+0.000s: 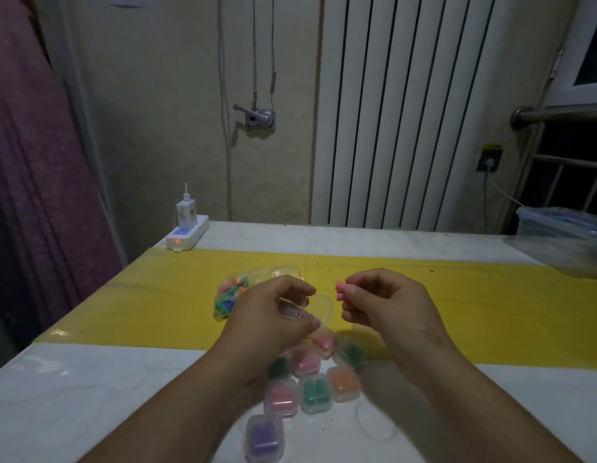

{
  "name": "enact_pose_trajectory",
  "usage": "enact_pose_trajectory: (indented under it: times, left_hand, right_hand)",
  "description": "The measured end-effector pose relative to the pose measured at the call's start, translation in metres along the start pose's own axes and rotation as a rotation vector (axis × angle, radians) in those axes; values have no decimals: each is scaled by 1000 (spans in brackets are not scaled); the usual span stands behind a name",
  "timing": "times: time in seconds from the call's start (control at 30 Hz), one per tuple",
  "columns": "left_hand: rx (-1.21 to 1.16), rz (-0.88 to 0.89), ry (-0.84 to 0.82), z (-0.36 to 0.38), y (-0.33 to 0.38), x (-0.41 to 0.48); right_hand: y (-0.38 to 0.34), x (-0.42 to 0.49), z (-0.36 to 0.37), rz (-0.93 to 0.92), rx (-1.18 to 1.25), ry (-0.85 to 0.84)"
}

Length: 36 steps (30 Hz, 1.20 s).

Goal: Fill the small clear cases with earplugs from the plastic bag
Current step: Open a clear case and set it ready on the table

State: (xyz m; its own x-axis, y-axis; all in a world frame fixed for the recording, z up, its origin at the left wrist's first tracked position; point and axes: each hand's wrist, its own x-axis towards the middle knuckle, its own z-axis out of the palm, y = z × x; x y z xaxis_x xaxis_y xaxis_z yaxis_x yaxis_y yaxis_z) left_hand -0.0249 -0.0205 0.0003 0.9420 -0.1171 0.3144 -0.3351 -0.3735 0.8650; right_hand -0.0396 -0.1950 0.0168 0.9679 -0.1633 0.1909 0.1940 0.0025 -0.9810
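L hand (273,309) grip pinching open clear case (310,307), centre frame; R hand (387,302) pinching pink earplug (341,289). Approx 8 filled cases (314,390) lower centre; bag (237,292) not empty.

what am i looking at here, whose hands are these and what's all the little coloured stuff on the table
One picture, from a camera worn on a person's head, looking down at their own bare hands; no machine. The left hand holds a small clear case with its lid open. The right hand pinches a pink earplug. Behind the left hand lies a plastic bag of mixed coloured earplugs. Nearer the person, closed cases already hold pink, green, orange and purple plugs. All rest on a white table with a yellow strip.
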Motion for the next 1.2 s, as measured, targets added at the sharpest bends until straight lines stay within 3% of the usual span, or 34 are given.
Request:
enact_pose_trajectory:
  times: [0.17, 0.37, 1.0, 1.2]
  left_hand:
    - [35, 5, 3, 0, -1, 1]
    - [39, 3, 4, 2, -1, 1]
    - [-200, -78, 32, 4, 0, 1]
    - [-193, -69, 34, 3, 0, 1]
  right_hand:
    - [-1, -3, 4, -22, 1, -16]
    - [2, -6, 9, -82, -162, -43]
    - [18, -4, 13, -322, -499, 29]
    - [20, -2, 13, -283, -580, 43]
